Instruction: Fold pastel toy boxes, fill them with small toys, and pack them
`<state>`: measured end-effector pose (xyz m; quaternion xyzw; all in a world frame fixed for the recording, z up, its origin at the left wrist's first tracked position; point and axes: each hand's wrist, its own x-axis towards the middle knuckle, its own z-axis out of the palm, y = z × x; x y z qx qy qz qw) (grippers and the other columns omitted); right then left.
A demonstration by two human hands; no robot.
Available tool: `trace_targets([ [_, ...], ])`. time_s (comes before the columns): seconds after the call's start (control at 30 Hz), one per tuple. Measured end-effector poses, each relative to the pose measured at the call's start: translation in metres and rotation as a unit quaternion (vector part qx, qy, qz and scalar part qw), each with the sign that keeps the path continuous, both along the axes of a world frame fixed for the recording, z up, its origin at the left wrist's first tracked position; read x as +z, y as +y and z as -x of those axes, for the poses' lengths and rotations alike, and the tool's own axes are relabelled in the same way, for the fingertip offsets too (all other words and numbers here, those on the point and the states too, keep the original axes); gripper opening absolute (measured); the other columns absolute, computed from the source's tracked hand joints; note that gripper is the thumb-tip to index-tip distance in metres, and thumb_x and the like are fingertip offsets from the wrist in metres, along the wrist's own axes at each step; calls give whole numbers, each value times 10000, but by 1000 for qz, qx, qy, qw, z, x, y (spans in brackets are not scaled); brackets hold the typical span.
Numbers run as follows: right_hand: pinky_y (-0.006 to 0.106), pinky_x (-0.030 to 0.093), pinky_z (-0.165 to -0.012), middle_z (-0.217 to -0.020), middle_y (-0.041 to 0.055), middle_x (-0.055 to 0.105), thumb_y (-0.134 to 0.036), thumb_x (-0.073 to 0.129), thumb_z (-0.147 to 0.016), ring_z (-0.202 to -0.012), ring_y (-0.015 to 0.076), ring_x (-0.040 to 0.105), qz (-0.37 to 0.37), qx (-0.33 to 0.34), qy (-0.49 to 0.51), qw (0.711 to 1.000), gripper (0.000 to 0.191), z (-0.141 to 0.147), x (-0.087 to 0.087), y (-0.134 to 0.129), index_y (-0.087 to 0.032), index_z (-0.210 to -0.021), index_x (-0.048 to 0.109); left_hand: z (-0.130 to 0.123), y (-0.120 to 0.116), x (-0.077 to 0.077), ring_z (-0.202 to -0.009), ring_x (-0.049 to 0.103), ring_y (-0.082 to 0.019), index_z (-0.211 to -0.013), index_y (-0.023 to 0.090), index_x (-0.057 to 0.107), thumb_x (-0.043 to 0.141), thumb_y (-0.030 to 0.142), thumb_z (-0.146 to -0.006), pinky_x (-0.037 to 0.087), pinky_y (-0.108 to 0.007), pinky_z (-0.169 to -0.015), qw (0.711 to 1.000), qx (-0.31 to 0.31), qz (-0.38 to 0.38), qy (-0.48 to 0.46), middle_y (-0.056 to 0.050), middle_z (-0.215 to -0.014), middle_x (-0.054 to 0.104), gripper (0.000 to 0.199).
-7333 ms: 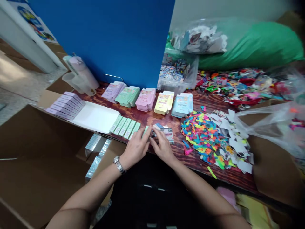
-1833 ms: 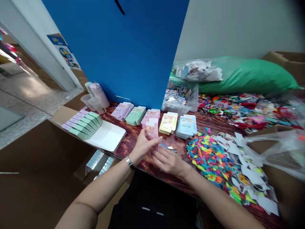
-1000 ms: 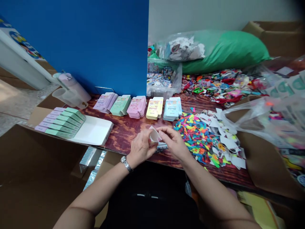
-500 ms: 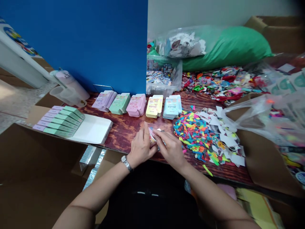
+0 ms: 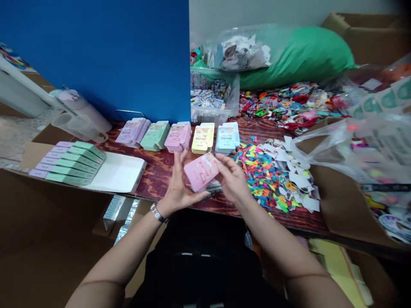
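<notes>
My left hand and my right hand hold up a pink printed carton above the wooden table. The left hand cradles its lower left end between thumb and fingers. The right fingers pinch its other end. Under the hands lies a small pile of dark foil packets, partly hidden. Behind the carton, flat cartons stand in stacks: lilac, green, pink, yellow and pale blue. Lilac and green boxes lie in overlapping rows on a white board.
A heap of colored balloon scraps and white paper cut-offs sits right of my hands. Behind are a plastic tub, a green sack and a water jug. A clear bag hangs at the right edge.
The pink carton now shows its broad face, held higher and flatter than the small folded end pinched earlier. My hands have moved apart, and the view has shifted slightly left.
</notes>
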<state>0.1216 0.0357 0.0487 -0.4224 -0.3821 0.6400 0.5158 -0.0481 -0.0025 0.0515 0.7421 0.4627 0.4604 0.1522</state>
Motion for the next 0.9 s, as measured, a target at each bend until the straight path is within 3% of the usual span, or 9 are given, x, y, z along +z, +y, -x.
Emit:
trace_targets([
  [0.1,318,574,-772,-1177,68,665,-440,628,-850,-978,197,665,-18,114,-44,992,381,4,-2,-8,-214,-1155,605,-5,0,-10,-1336,440,-303,-1518,221,4,742,498,-736,438,-436,-1062,991,-36,71,-106,-206,-1495,321,1110],
  [0.17,355,564,-821,-1201,82,655,-446,573,-889,-1022,214,655,-100,185,-172,962,421,-8,-8,-5,-218,-1242,576,-5,-2,-15,-1302,477,-295,-1484,210,185,730,436,-762,456,-431,-1049,988,-25,92,-125,-185,-1445,402,932],
  [0.27,464,467,-1006,-1370,123,547,-395,660,-837,-1235,293,536,-256,242,-428,832,604,-40,-24,12,-209,-1383,482,1,-3,-19,-1243,524,-286,-1412,190,315,753,401,-735,511,-403,-981,984,7,118,-136,-166,-1392,451,834],
  [0.37,520,387,-1081,-1465,158,441,-351,774,-731,-1339,365,408,-301,297,-587,690,827,-61,-40,27,-172,-1449,404,5,-3,-26,-1193,555,-274,-1391,195,334,758,395,-720,546,-374,-917,977,17,155,-143,-156,-1350,477,818],
  [0.47,488,467,-1003,-1449,170,439,-344,798,-706,-1290,370,452,-302,312,-634,640,888,-61,-48,32,-172,-1465,371,3,-3,-35,-1189,556,-275,-1369,194,353,760,383,-712,519,-391,-958,976,26,172,-132,-151,-1317,498,795],
  [0.53,447,516,-927,-1377,172,489,-314,744,-767,-1228,334,508,-315,285,-621,659,746,-58,-46,31,-178,-1425,421,3,-3,-38,-1198,547,-274,-1348,190,368,763,381,-703,493,-399,-990,978,41,165,-119,-146,-1312,500,780],
  [0.67,351,522,-852,-1069,95,642,-228,513,-931,-1012,213,614,-354,179,-516,759,217,-68,-27,26,-205,-1110,632,8,-3,-39,-1118,585,-251,-1279,184,421,772,374,-678,496,-382,-954,981,96,154,-69,-113,-1224,550,721],
  [0.8,296,513,-711,-895,25,641,-293,542,-930,-767,152,614,-296,-41,-393,869,157,-79,-3,18,-227,-1046,625,12,-2,-39,-941,632,-214,-1140,187,490,791,402,-647,524,-346,-832,974,153,165,-12,-57,-1041,611,616],
  [0.9,283,513,-666,-894,16,633,-313,560,-920,-716,138,603,-277,-134,-322,895,183,-68,8,7,-233,-1076,611,6,-1,-41,-916,640,-215,-1120,192,496,789,413,-650,529,-341,-802,975,142,168,6,-52,-1012,621,596],
])
